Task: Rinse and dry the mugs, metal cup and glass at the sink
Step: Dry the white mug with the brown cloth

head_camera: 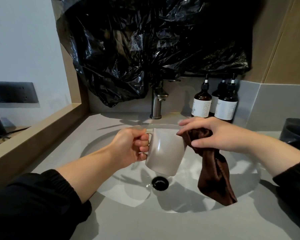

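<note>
A beige mug [164, 153] hangs tilted over the white sink basin [100, 148], its mouth turned away to the right. My left hand [128, 148] grips it by the handle. My right hand [213, 134] holds a brown cloth [215, 175] bunched against the mug's mouth, and the rest of the cloth hangs down over the basin. No water runs from the faucet [157, 101]. No other mug, metal cup or glass is in view.
Three brown pump bottles [202, 103] stand on the counter behind the basin at the right. A black plastic bag [145, 49] covers the wall above the faucet. A dark round object [296, 130] sits at the right edge. The drain [160, 183] is below the mug.
</note>
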`<state>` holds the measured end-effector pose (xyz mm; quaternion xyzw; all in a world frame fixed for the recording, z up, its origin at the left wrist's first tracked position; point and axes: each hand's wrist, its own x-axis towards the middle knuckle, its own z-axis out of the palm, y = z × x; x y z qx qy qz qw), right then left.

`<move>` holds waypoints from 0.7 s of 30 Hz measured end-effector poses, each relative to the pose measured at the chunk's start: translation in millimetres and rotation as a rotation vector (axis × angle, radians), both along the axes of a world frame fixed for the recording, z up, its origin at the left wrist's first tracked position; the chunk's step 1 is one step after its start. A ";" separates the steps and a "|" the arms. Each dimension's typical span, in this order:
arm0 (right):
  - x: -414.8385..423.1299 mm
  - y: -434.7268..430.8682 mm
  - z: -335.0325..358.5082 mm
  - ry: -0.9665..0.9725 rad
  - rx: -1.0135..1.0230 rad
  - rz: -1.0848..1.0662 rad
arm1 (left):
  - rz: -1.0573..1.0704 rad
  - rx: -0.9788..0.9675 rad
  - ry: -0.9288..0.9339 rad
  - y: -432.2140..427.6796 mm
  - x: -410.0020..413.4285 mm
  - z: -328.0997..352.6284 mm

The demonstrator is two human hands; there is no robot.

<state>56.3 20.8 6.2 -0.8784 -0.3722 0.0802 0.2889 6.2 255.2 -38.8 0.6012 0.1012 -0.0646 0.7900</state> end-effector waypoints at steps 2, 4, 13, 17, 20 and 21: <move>-2.4 2.2 2.3 -0.036 -0.075 -0.017 | -0.004 0.000 -0.001 -0.7 -0.2 0.0; -3.0 10.3 -2.3 -0.147 -0.106 -0.064 | -0.015 0.012 -0.003 -1.3 -0.7 -0.1; -9.6 28.6 -15.9 -0.122 -0.063 -0.070 | -0.037 0.129 0.050 -1.3 1.0 -0.7; -6.0 24.5 -15.1 -0.029 0.031 -0.204 | 0.038 0.120 -0.034 4.0 5.5 -3.2; -1.7 20.2 -11.1 0.039 0.162 -0.272 | -0.125 0.221 -0.002 0.0 0.8 -5.2; -0.2 19.1 -10.0 0.058 0.207 -0.271 | -0.177 0.215 0.017 -4.6 -1.5 -5.4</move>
